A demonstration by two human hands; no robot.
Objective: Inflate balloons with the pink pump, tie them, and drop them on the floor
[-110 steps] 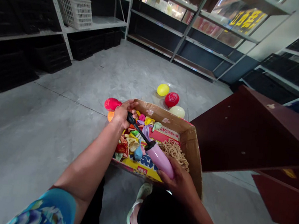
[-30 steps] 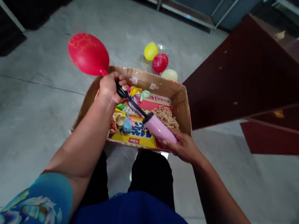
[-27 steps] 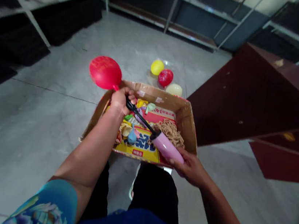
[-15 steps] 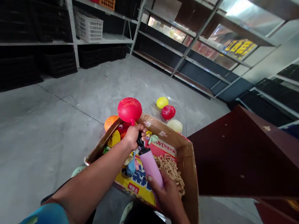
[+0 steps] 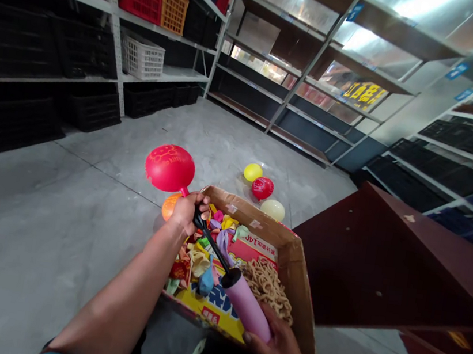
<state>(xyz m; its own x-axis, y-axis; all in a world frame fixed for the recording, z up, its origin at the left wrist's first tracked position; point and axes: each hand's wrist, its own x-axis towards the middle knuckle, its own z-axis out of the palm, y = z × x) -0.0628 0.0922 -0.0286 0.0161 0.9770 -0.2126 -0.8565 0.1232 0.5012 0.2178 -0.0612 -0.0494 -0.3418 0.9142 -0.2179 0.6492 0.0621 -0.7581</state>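
"The pink pump barrel (image 5: 248,309) has slid nearer, baring its black rod (image 5: 220,251)."
"And the hands?"
"Left hand (image 5: 188,212) clasps the neck of the red balloon (image 5: 170,167), left of the cardboard box (image 5: 298,266); right hand (image 5: 279,345) grips the barrel. Probably mid-inflation, calling for another push."

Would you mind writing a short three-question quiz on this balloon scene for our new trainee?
1. Multiple choice: Where does the tangled tan rope lie relative to the open brown cardboard box? (A) behind it (B) inside it (C) beneath it
2. True or false: The right hand is at the neck of the inflated red printed balloon.
3. Fill in: Of the red, yellow and off-white inflated balloons on the grey floor beyond the box, the farthest is ____.

Key:
1. B
2. False: the left hand is at the neck of the inflated red printed balloon; the right hand grips the smooth pink cylindrical pump barrel.
3. yellow
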